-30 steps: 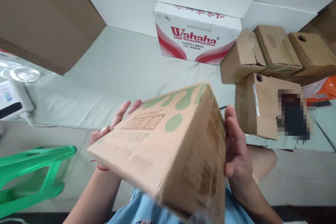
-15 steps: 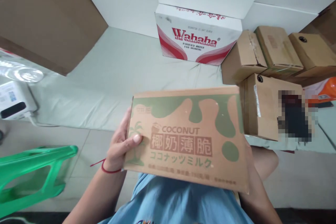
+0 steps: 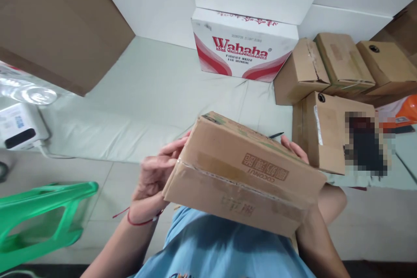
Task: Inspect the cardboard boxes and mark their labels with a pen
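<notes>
A brown cardboard box (image 3: 247, 173) is held tilted above my lap, its taped seam facing up and its "COCONUT" print upside down. My left hand (image 3: 158, 176) grips its left end, with bent fingers against the edge and a red string on the wrist. My right hand (image 3: 295, 148) holds the right end; its fingertips show beyond the far edge, while the palm is hidden behind the box. A dark pen-like stick (image 3: 276, 135) lies on the cloth-covered table near my right fingertips, partly covered by the box.
A white and red Wahaha carton (image 3: 244, 52) stands against the wall. Several brown boxes (image 3: 345, 58) cluster at right. A large brown panel (image 3: 61, 21) leans in at upper left, above a white device (image 3: 22, 126) with a cable. A green plastic stool (image 3: 70, 213) stands at lower left.
The box has been turned over in my hands: its printed green face has swung away and the taped face now shows. My right fingers have come into view beyond the far edge.
</notes>
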A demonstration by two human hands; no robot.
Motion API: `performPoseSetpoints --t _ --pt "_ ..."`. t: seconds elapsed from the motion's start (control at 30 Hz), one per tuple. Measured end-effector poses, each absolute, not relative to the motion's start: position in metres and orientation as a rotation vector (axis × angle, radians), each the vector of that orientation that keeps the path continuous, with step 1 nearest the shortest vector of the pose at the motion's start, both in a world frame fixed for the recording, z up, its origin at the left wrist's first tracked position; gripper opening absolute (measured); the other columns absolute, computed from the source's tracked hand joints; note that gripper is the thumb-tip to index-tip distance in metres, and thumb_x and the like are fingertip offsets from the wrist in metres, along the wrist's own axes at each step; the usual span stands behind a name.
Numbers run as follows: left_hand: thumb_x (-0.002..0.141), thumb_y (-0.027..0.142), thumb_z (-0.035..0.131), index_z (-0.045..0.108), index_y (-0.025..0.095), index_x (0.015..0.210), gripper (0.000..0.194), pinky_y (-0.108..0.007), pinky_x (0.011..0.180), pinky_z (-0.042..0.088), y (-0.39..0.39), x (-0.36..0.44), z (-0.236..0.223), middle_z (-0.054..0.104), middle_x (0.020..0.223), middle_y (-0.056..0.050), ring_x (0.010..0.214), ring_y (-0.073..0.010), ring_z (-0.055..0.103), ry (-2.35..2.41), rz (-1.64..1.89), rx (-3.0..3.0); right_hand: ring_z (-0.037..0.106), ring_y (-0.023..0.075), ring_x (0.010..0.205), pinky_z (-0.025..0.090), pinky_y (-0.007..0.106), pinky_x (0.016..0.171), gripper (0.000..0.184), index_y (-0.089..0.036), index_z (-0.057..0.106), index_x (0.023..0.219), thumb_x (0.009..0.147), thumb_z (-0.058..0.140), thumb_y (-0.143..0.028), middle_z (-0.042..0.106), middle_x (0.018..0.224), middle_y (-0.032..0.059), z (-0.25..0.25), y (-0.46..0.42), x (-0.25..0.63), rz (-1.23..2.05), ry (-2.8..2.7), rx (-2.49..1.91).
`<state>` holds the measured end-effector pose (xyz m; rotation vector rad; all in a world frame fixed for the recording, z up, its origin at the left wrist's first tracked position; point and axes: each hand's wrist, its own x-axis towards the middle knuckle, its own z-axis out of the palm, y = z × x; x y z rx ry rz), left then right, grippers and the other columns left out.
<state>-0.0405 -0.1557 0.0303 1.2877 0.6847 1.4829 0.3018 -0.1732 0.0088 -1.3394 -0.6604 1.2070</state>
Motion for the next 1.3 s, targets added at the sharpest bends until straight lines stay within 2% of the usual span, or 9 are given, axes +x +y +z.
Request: performPoseSetpoints --t 0.1,0.17,0.3,0.4,0.53,0.67,0.77,0.93,1.3 --pt "0.085 0.054 0.078 0.082 0.029 0.100 0.029 -0.064 0.120 0.053 -0.153 -0.035 0.034 0.078 0.128 -0.008 0.139 -0.0426 0.064 0.773 1.524 1.089 0.057 0.0332 0.154 0.047 0.058 0.124 0.069 -0.031 0.065 0.151 0.104 0.041 -0.076 0.062 0.164 0.0083 0.019 -0.164 0.290 1.328 -0.685 -1.242" --pt "0.089 0.065 0.069 0.079 0.028 0.085 0.039 -0.057 0.115 0.057 -0.152 -0.030 0.032 0.075 0.103 -0.008 0.123 -0.0373 0.067 0.845 1.615 0.980 0.054 0.0323 0.157 0.049 0.058 0.123 0.076 -0.031 0.059 0.157 0.107 0.025 -0.077 0.055 0.171 0.0083 0.022 -0.158 0.285 1.324 -0.792 -1.191" --pt "0.074 0.070 0.081 0.073 0.026 0.079 0.045 -0.050 0.107 0.058 -0.147 -0.028 0.023 0.057 0.079 -0.004 0.099 -0.0298 0.064 0.857 1.692 0.975 0.043 0.0283 0.165 0.043 0.053 0.129 0.050 -0.034 0.067 0.142 0.104 0.049 -0.062 0.048 0.176 0.0005 0.012 -0.135 0.286 1.102 -0.968 -1.189" --pt "0.065 0.054 0.093 0.074 0.026 0.082 0.038 -0.050 0.109 0.054 -0.143 -0.035 0.015 0.063 0.087 -0.006 0.111 -0.0339 0.065 0.909 1.583 1.027 0.047 0.0287 0.161 0.038 0.055 0.131 0.030 -0.032 0.071 0.116 0.088 0.073 -0.042 0.065 0.160 0.0018 0.004 -0.116 0.288 1.073 -0.941 -1.174" --pt "0.074 0.042 0.095 0.077 0.024 0.085 0.028 -0.044 0.109 0.053 -0.139 -0.042 0.007 0.072 0.096 -0.008 0.122 -0.0336 0.068 1.138 1.480 0.933 0.054 0.0290 0.155 0.036 0.055 0.132 0.026 -0.030 0.070 0.097 0.074 0.079 -0.026 0.079 0.134 0.0040 0.004 -0.106 0.285 1.091 -0.957 -1.085" --pt "0.086 0.062 0.087 0.078 0.022 0.097 0.043 -0.034 0.081 0.057 -0.139 -0.035 0.003 0.079 0.098 -0.007 0.093 -0.0251 0.073 1.381 1.390 0.746 0.064 0.0299 0.141 0.050 0.052 0.119 0.018 -0.028 0.074 0.104 0.087 0.074 -0.035 0.071 0.145 0.0088 0.006 -0.103 0.296 0.967 -1.107 -1.212" --pt "0.089 0.073 0.077 0.079 0.022 0.109 0.055 -0.037 0.083 0.060 -0.144 -0.028 0.006 0.082 0.109 -0.008 0.099 -0.0289 0.076 1.309 1.402 0.670 0.070 0.0292 0.121 0.058 0.044 0.100 0.026 -0.021 0.079 0.112 0.095 0.062 -0.033 0.068 0.138 0.0160 0.008 -0.097 0.314 0.594 -1.436 -1.751" --pt "0.081 0.051 0.086 0.080 0.024 0.123 0.050 -0.038 0.088 0.061 -0.141 -0.027 0.016 0.079 0.132 -0.010 0.119 -0.0334 0.074 1.195 1.334 0.620 0.078 0.0313 0.105 0.055 0.036 0.084 0.043 -0.022 0.075 0.138 0.103 0.051 -0.028 0.079 0.121 0.0164 0.023 -0.088 0.318 0.621 -2.224 -2.463" --pt "0.071 0.036 0.085 0.079 0.022 0.117 0.048 -0.034 0.082 0.059 -0.127 -0.025 0.020 0.080 0.126 -0.008 0.116 -0.0323 0.074 1.197 1.314 0.523 0.082 0.0404 0.104 0.054 0.040 0.078 0.027 -0.015 0.073 0.119 0.097 0.057 -0.018 0.084 0.107 0.0220 0.054 -0.108 0.296 0.622 -2.537 -2.615"
